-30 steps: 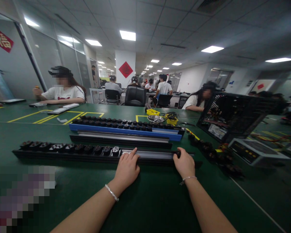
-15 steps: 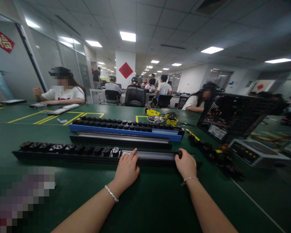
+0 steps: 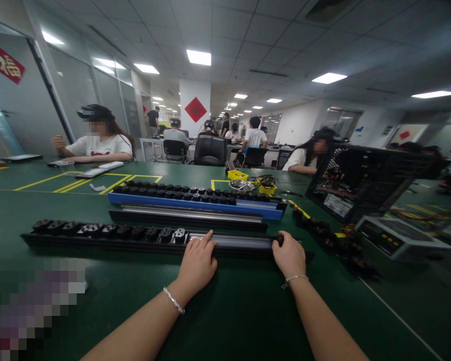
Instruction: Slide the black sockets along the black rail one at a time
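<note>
Black, long, module-lined rail [image 3: 105,244] lay seemingly steadied by the left hand [image 3: 196,263], fingers loosely spread; the right hand's [image 3: 291,256] fingers pinched a small dark piece [image 3: 280,239].

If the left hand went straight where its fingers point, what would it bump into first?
Probably the black-and-silver rail, just beyond the socket rail under the left hand, though depth is unclear.

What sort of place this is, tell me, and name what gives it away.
Likely an electronics assembly or training workshop: an open computer case and a black strip of socket-like modules lie on a green workbench, with people seated at tables beyond.
</note>
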Tool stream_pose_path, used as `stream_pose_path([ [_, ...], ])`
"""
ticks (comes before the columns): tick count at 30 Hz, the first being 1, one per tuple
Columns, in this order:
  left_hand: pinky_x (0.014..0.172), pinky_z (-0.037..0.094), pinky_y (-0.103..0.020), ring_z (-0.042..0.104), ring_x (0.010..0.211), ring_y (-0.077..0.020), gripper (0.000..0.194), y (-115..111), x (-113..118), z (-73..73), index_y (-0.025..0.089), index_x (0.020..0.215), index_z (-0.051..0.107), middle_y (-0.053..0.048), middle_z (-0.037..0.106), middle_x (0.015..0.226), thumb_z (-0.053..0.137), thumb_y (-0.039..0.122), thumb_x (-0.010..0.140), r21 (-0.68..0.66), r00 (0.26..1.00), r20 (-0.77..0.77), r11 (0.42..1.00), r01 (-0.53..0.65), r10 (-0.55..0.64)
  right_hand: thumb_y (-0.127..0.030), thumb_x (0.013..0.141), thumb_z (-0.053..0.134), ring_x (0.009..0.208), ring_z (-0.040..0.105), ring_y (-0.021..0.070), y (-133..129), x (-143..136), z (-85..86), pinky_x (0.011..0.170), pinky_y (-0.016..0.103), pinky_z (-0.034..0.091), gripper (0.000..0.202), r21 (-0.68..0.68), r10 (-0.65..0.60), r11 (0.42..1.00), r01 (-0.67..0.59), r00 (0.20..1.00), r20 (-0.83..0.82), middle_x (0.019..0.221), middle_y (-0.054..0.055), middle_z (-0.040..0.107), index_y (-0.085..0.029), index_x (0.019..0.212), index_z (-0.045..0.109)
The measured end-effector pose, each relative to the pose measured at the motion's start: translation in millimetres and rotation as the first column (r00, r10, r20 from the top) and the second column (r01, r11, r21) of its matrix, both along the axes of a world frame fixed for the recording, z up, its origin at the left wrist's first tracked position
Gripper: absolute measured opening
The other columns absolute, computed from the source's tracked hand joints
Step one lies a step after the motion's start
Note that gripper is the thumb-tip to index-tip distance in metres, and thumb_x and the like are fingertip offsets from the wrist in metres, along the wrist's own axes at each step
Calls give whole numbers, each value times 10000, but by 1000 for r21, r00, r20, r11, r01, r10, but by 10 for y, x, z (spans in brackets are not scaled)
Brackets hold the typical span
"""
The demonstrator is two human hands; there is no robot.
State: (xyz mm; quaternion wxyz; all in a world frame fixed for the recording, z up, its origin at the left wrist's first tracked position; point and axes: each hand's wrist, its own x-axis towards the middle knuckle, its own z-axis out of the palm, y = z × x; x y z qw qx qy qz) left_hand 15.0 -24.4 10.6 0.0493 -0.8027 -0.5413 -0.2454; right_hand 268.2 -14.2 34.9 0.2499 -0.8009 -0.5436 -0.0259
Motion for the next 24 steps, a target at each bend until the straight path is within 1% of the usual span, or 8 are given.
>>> stream_pose_path([
  [11,1011,348,-437,513,1118,-244,366,-4,-4,2,222,1111,584,-53,471,1380,484,176,761,3,1000,3,1000,2,-2,-242,824,395,1102,529,244,-1,-2,-13,993,360,324,409,23,3,1000,-3,1000,-6,1163,145,600,-91,1179,534],
  [17,1014,343,-434,509,1124,-239,370,4,-9,-5,221,1112,578,-51,466,1384,481,171,758,3,1000,6,1000,7,-7,-240,826,394,1096,529,249,3,4,-12,979,356,341,413,21,-11,1000,12,1000,-20,1162,152,597,-85,1184,531],
  [24,1007,348,-438,512,1121,-243,384,0,-5,-2,226,1109,582,-53,473,1378,491,159,742,5,1000,7,1000,1,-1,-239,822,399,1082,536,252,16,24,-24,982,349,334,407,28,-14,999,14,1000,5,1142,150,607,-81,1169,541],
])
